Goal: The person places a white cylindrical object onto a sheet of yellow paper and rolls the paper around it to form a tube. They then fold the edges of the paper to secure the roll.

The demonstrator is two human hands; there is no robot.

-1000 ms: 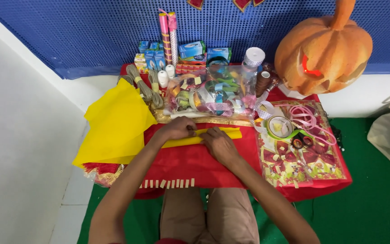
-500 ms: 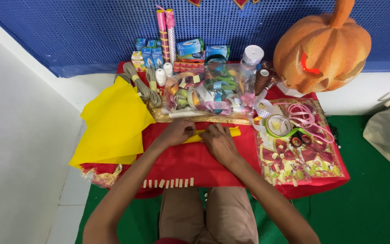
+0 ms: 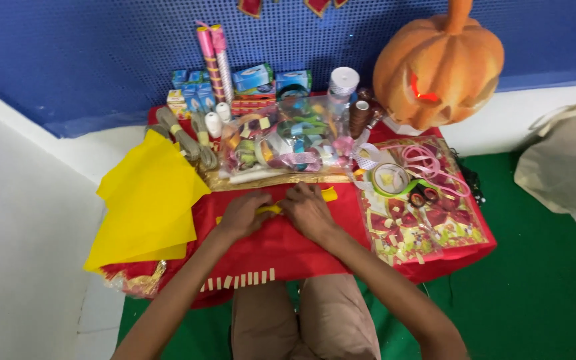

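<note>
While we work at the low table draped in red cloth (image 3: 315, 250), our stack of yellow paper sheets (image 3: 147, 200) lies at the left of the frame, hanging over the table's edge, likely set aside to keep the middle free. Just right of it, at the centre, our left hand (image 3: 243, 215) presses palm-down with fingers curled onto a narrow yellow paper strip (image 3: 329, 195), which lies flat on the cloth. Our right hand (image 3: 309, 212) sits touching it, fingers bent over the same strip, so both hands pin it against the surface; we cannot tell whether either truly pinches it. A row of small pale tabs (image 3: 238, 281) lines the near edge of the cloth below our wrists.

Behind the hands, a clear bag of ribbons and trims (image 3: 288, 143) stands in easy reach, and boxes and glitter tubes (image 3: 211, 57) line the blue wall. Right of centre lie a tape roll (image 3: 390, 179) and a patterned sheet (image 3: 428, 223); a glowing orange pumpkin (image 3: 438, 63) fills the upper right.

Against half a second ago, more of the strip is covered, and our hands have drawn closer together over it.
</note>
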